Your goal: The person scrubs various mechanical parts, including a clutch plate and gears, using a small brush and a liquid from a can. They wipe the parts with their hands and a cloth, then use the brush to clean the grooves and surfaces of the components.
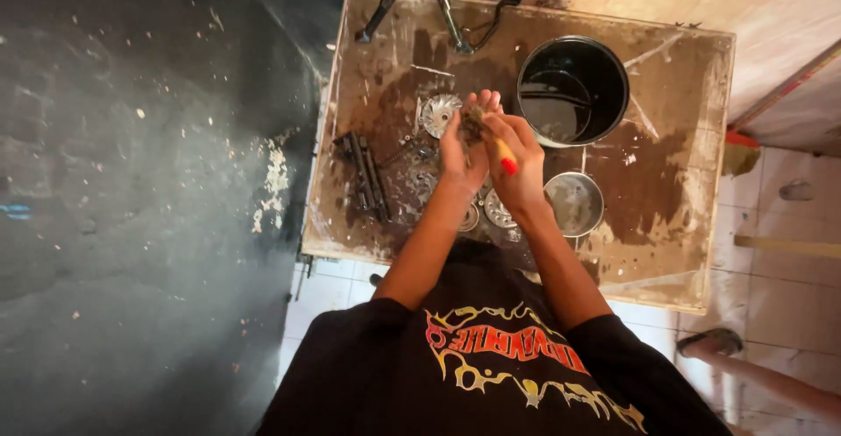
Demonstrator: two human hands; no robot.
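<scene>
Gripping red-tipped brush [501, 157], right hand [517, 151]; left hand [462, 142] cupping small dark part [473, 123], mostly hidden.

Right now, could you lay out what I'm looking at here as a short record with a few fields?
Setting: stained wooden worktable over a tiled floor
Left hand: cupped around a small dark part, too hidden to identify
Right hand: grips a brush with a yellow and red handle, bristles against that part
Behind the hands: finned metal disc, black bucket of dark liquid
Right of the hands: small metal bowl
Left of the hands: dark ribbed metal piece
</scene>
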